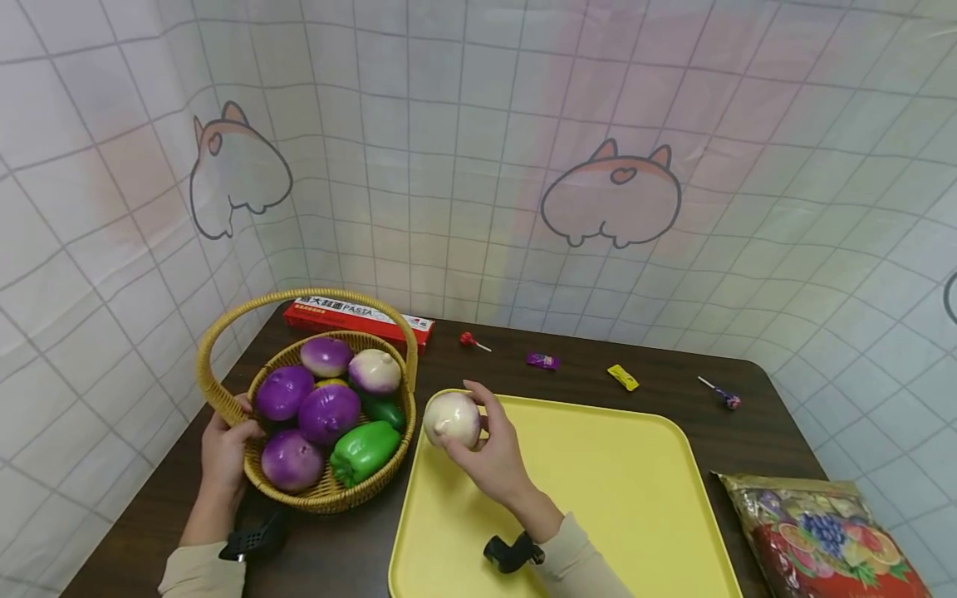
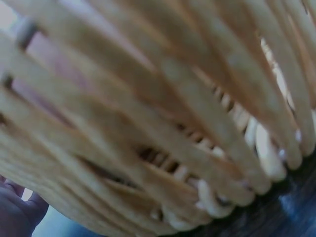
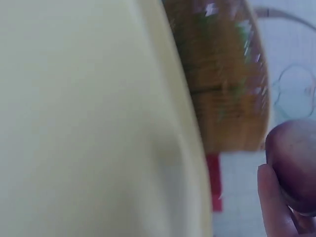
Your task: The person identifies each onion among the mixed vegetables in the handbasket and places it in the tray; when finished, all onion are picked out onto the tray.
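Observation:
At the left, a wicker basket (image 1: 336,498) stands on the dark table, full of round purple and white turnips (image 1: 329,414), a green bell pepper (image 1: 365,453) and a dark green vegetable (image 1: 385,411). My left hand (image 1: 224,453) grips the basket by its rim at the foot of the handle. The basket's weave (image 2: 163,118) fills the left wrist view. Above the far left corner of the yellow tray (image 1: 591,482), my right hand (image 1: 489,448) holds a white and purple turnip (image 1: 452,419) between thumb and fingers. The right wrist view shows the turnip's purple side (image 3: 294,163).
Behind the basket lies a red pasta box (image 1: 359,320). Along the back of the table are a red lollipop (image 1: 468,339), a purple candy (image 1: 542,361), a yellow candy (image 1: 623,378) and a dark lollipop (image 1: 728,399). A fruit-printed bag (image 1: 830,536) lies at the right.

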`<action>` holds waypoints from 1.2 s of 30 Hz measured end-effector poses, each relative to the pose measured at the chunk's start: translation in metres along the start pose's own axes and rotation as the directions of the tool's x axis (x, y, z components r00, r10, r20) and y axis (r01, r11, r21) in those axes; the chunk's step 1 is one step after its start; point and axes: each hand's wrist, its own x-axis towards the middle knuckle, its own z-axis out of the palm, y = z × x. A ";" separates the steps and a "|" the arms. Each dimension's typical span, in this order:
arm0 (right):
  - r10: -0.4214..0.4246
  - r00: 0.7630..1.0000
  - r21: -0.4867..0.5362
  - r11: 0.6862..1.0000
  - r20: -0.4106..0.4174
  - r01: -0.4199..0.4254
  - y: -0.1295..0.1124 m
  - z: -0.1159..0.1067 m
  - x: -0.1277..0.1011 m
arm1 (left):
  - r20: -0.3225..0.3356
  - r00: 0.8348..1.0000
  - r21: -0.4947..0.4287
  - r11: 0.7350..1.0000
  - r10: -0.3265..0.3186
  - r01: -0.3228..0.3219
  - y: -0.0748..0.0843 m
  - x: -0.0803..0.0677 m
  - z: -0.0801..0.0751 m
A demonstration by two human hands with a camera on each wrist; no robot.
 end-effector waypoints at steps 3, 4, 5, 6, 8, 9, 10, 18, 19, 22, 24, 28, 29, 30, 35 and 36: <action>0.048 0.998 -0.051 0.997 -0.036 -0.050 0.002 -0.011 -0.001 | 0.002 1.000 -0.004 1.000 0.004 -0.004 -0.001 -0.001 0.000; 0.059 0.997 -0.064 0.996 -0.047 -0.062 0.006 -0.013 0.000 | 0.001 1.000 -0.010 1.000 0.008 -0.008 -0.001 0.000 0.000; 0.068 0.996 -0.073 0.995 -0.058 -0.072 0.010 -0.015 0.000 | 0.000 1.000 -0.014 1.000 0.011 -0.011 -0.001 -0.001 0.000; 0.067 0.995 -0.077 0.994 -0.068 -0.072 0.014 -0.017 0.000 | -0.002 1.000 -0.017 1.000 0.014 -0.014 -0.001 -0.001 0.000; 0.078 0.992 -0.076 0.993 -0.097 -0.086 0.029 -0.018 0.001 | -0.005 1.000 -0.021 1.000 0.017 -0.017 -0.001 -0.001 0.000; 0.083 0.990 -0.071 0.993 -0.111 -0.092 0.037 -0.019 0.001 | -0.002 1.000 -0.020 1.000 0.017 -0.017 -0.001 -0.001 0.000; 0.091 0.988 -0.066 0.993 -0.126 -0.100 0.044 -0.019 0.001 | -0.001 1.000 -0.019 1.000 0.016 -0.016 -0.001 -0.001 0.000; 0.154 0.978 -0.109 0.979 -0.141 -0.170 0.079 -0.022 0.001 | -0.007 1.000 -0.031 0.999 0.007 -0.007 -0.002 0.001 0.000; 0.163 0.977 -0.124 0.976 -0.134 -0.180 0.080 -0.022 0.000 | -0.007 1.000 -0.032 0.999 0.007 -0.007 -0.002 0.001 0.000; 0.182 0.975 -0.172 0.964 -0.128 -0.202 0.082 -0.022 -0.001 | -0.004 1.000 -0.029 1.000 0.004 -0.004 -0.002 0.002 0.001; 0.192 0.972 -0.198 0.956 -0.138 -0.217 0.082 -0.022 -0.001 | 0.002 1.000 -0.026 1.000 0.000 0.000 -0.002 0.002 0.001; 0.185 0.973 -0.224 0.951 -0.138 -0.213 0.082 -0.021 -0.002 | -0.007 1.000 -0.004 1.000 -0.009 0.009 -0.002 0.002 0.001; 0.186 0.974 -0.225 0.951 -0.131 -0.212 0.082 -0.021 -0.002 | -0.010 1.000 0.003 1.000 -0.011 0.011 -0.002 0.002 0.000; 0.184 0.975 -0.224 0.952 -0.123 -0.208 0.083 -0.021 -0.002 | -0.014 1.000 0.012 1.000 -0.011 0.012 -0.002 0.002 0.000; 0.182 0.979 -0.222 0.955 -0.094 -0.198 0.083 -0.019 -0.002 | -0.014 1.000 0.031 0.999 -0.009 0.010 -0.002 0.002 -0.001; 0.185 0.979 -0.217 0.955 -0.091 -0.200 0.083 -0.019 -0.002 | -0.012 1.000 0.033 0.999 -0.008 0.008 -0.001 0.002 -0.001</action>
